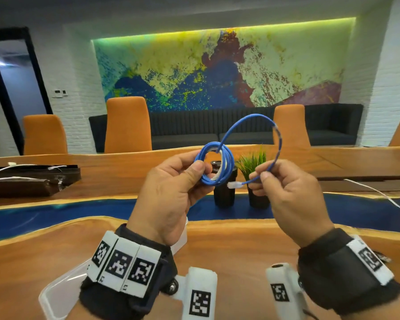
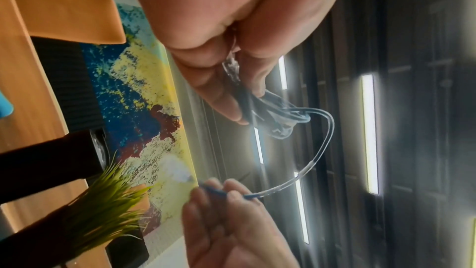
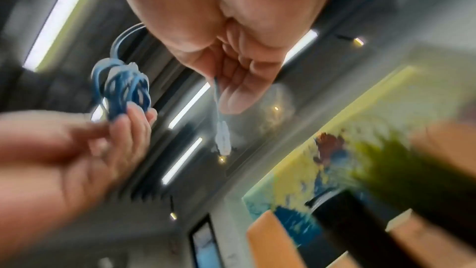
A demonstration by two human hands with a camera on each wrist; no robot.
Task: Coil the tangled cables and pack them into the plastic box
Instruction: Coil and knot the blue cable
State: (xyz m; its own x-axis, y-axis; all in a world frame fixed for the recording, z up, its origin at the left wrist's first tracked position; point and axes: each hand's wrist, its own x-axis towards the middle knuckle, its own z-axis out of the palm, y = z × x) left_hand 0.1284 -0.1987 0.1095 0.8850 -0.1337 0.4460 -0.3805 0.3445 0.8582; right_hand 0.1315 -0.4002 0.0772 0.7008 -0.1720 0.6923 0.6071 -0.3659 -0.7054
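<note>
Surface [image 1: 240, 239] of wood with a clear plastic box [image 1: 56, 289] at its near left edge – above it the left hand [image 1: 171, 188] pinches the coiled blue cable [image 1: 215, 167], right hand [image 1: 286, 195] pinching its loose tail just behind the white plug [image 1: 234, 185].

Both hands are up in the air over the counter [image 1: 229, 241]. The left hand [image 1: 169, 192] and the right hand [image 1: 291, 199] are near each other, with a small gap between them. The blue cable [image 1: 219, 167] loops across that gap and arcs above it. Just behind the hands stand a black cup [image 1: 224, 192] and a small green plant [image 1: 252, 162] in a dark pot. Below the left wrist a clear plastic box [image 1: 56, 294] lies on the wood. A white cable [image 1: 379, 195] trails along the counter far to the right.
</note>
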